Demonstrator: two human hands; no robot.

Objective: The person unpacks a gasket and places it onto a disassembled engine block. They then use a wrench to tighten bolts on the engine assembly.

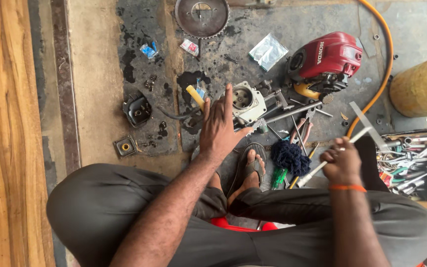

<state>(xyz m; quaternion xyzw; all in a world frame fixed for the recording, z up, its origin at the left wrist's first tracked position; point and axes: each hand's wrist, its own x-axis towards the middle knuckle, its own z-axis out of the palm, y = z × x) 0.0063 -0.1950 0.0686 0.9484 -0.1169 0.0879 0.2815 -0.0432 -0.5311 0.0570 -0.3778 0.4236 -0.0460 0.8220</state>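
My left hand (218,126) reaches forward over the oily floor, fingers spread, next to a pale metal engine part (247,102) with a round bore. A yellow-handled tool (194,96) lies just left of that hand. My right hand (343,162) is closed around a long thin metal rod (317,169), held above my right knee. An orange band circles that wrist. My sandalled foot (253,168) rests between the two hands.
A red small engine (324,59) sits at the back right, with an orange hose (379,84) and a yellow cylinder (423,84). A toothed sprocket (202,17) lies at the top. Spanners fill a tray (413,160) at right. A blue rag (290,155) and screwdrivers lie by my foot.
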